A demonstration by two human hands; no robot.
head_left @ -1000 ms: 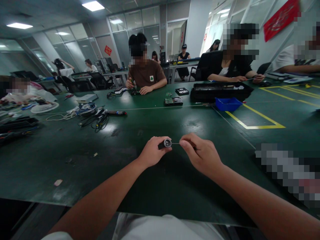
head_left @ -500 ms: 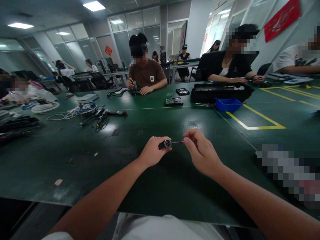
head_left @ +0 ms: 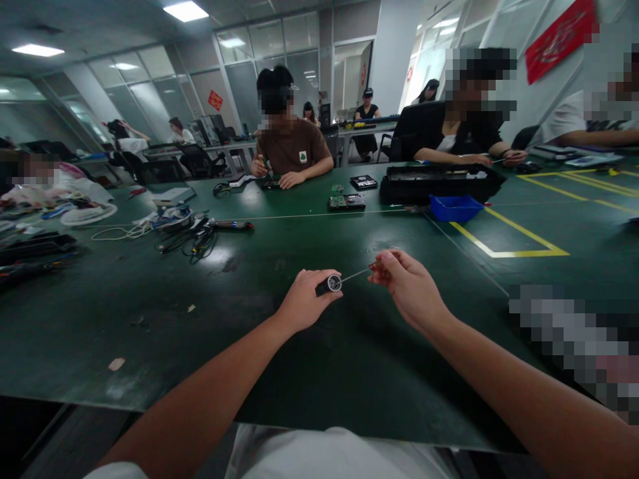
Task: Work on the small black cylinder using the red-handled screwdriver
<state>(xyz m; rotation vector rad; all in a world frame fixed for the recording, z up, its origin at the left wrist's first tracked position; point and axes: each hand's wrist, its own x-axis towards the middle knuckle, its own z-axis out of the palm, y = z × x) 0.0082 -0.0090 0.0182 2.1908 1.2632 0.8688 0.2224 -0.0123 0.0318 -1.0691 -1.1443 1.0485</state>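
My left hand [head_left: 308,299] is closed around a short black cylinder [head_left: 329,284], whose round silver-rimmed open end faces me and to the right. My right hand [head_left: 408,286] is closed, thumb and fingers pinching the handle end of a thin metal-shafted tool, perhaps a screwdriver. The shaft [head_left: 355,274] runs down and left from my fingers to the cylinder's open end. The handle is mostly hidden by my fingers. Both hands are above the green table [head_left: 279,379], near its front edge.
Black cables [head_left: 200,239] and a rod-like tool [head_left: 232,225] lie back left. Opened drives [head_left: 346,201], a blue tray [head_left: 455,208] and a long black casing [head_left: 442,184] are at the back. Across the table a person in brown [head_left: 294,150] works. A blurred object [head_left: 574,346] sits at right.
My right hand has moved slightly up and right, and turned. The shaft now slopes more steeply, and the red part by my fingertips is covered. My left hand has hardly moved.
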